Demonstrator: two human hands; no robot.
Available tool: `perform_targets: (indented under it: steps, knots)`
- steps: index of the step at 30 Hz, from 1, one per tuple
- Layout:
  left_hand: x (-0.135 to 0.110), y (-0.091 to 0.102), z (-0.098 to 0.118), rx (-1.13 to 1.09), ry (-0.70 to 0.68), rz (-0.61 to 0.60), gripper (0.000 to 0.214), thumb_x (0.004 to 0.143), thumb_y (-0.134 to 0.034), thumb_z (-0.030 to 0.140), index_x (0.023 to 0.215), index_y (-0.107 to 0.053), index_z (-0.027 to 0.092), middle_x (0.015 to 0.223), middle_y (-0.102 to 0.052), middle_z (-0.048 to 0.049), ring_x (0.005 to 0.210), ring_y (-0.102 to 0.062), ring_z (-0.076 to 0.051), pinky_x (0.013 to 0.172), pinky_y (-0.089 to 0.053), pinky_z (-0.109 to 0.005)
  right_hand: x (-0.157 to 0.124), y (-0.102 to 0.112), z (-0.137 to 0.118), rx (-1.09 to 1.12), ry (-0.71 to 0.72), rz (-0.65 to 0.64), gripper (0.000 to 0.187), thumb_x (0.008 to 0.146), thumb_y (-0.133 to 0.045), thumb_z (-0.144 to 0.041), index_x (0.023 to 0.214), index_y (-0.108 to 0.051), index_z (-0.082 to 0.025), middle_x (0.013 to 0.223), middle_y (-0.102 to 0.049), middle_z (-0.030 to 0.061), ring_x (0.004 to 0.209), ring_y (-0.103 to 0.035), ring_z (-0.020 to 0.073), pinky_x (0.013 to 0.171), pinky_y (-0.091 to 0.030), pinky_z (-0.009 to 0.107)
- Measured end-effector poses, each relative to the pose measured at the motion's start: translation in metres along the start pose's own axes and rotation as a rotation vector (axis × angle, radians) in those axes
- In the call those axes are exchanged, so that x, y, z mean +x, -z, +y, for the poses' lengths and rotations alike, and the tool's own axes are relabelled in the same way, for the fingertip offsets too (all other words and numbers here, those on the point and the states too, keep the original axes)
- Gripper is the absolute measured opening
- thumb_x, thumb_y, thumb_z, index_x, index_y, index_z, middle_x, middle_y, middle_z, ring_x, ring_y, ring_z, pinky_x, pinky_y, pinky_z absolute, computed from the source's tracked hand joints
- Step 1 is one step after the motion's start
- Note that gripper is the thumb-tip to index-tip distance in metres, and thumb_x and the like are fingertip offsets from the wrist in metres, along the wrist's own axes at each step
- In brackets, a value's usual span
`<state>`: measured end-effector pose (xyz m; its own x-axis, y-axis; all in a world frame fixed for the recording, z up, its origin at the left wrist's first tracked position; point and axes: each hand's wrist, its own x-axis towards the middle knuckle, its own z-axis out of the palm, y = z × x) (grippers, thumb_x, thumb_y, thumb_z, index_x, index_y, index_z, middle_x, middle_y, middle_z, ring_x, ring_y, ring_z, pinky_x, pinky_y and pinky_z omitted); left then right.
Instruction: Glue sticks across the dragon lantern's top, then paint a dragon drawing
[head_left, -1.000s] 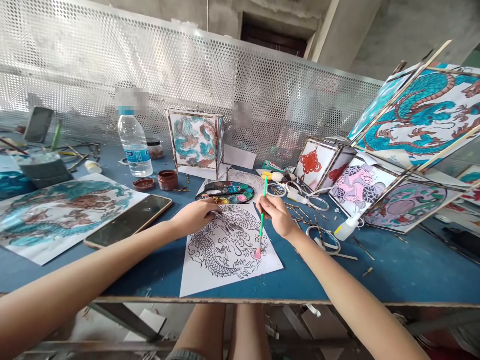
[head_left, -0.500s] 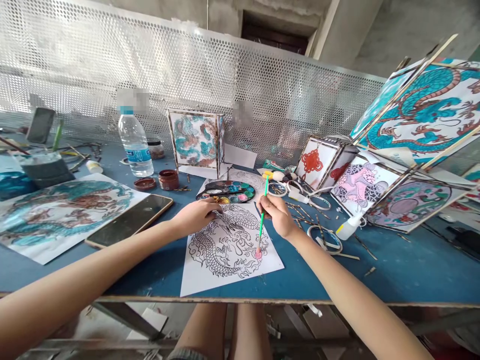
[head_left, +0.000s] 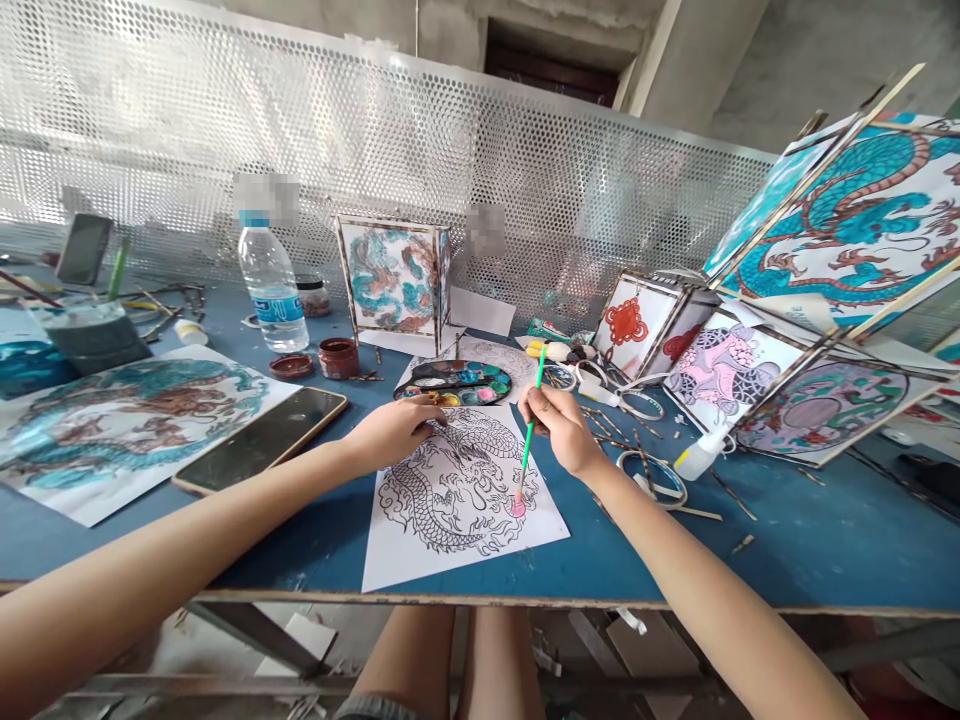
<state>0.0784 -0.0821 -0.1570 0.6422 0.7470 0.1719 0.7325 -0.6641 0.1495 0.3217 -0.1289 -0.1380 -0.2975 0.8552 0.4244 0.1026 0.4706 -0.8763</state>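
A white sheet with a black dragon outline (head_left: 457,495) lies on the blue table near its front edge. My right hand (head_left: 561,428) is closed on a green paintbrush (head_left: 531,425), whose tip touches a small pink patch on the drawing's right side. My left hand (head_left: 394,430) rests on the sheet's top left corner with its fingers curled, pressing the paper down. Just behind the sheet sits a round paint palette (head_left: 454,384) with several colours.
A phone (head_left: 261,438) and a painted dragon sheet (head_left: 112,420) lie to the left, with a water bottle (head_left: 272,288), a brown jar (head_left: 337,357) and a square lantern (head_left: 394,282) behind. Painted lantern panels (head_left: 795,380), tape rings, sticks and a glue bottle (head_left: 696,457) crowd the right.
The paintbrush handle has tilted slightly to the right while its tip stays on the pink patch. The view has shifted a little; my left hand stays put.
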Motion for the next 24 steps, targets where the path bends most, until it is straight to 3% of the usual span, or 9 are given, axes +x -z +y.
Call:
perform_targets:
  steps: [5, 10, 15, 24]
  knots:
    - [0.0001, 0.0006, 0.0006, -0.012, 0.011, -0.009, 0.033, 0.082, -0.039, 0.015, 0.104, -0.063, 0.021, 0.106, -0.061, -0.0076, 0.1, -0.057, -0.023, 0.088, -0.044, -0.035, -0.0017, -0.0007, -0.0012, 0.001, -0.039, -0.063, 0.039, 0.091, -0.038, -0.044, 0.062, -0.045, -0.018, 0.058, -0.036, -0.0037, 0.049, -0.033, 0.0082, 0.047, -0.023, 0.025]
    - [-0.0001, -0.0002, 0.0002, -0.013, 0.006, -0.007, 0.033, 0.082, -0.04, 0.014, 0.105, -0.063, 0.021, 0.109, -0.061, -0.0077, 0.103, -0.056, -0.023, 0.09, -0.043, -0.036, -0.002, -0.0005, -0.002, -0.003, -0.007, -0.003, 0.038, 0.091, -0.038, -0.043, 0.064, -0.045, -0.018, 0.06, -0.037, -0.0034, 0.05, -0.032, 0.008, 0.048, -0.024, 0.025]
    - [-0.0002, -0.001, -0.0003, -0.003, 0.005, -0.004, 0.032, 0.082, -0.039, 0.015, 0.104, -0.062, 0.021, 0.11, -0.061, -0.0072, 0.103, -0.056, -0.023, 0.089, -0.044, -0.035, -0.0032, -0.0027, -0.0044, 0.023, -0.038, -0.076, 0.039, 0.091, -0.037, -0.044, 0.063, -0.044, -0.018, 0.058, -0.035, -0.0037, 0.049, -0.031, 0.0082, 0.047, -0.023, 0.025]
    - [-0.0003, 0.001, 0.0016, -0.012, 0.001, 0.0, 0.033, 0.082, -0.039, 0.016, 0.105, -0.063, 0.02, 0.108, -0.061, -0.0081, 0.1, -0.057, -0.022, 0.088, -0.044, -0.035, -0.0041, -0.0033, -0.0049, -0.032, -0.042, -0.093, 0.04, 0.091, -0.038, -0.046, 0.063, -0.045, -0.018, 0.057, -0.036, -0.0036, 0.05, -0.033, 0.0085, 0.048, -0.024, 0.025]
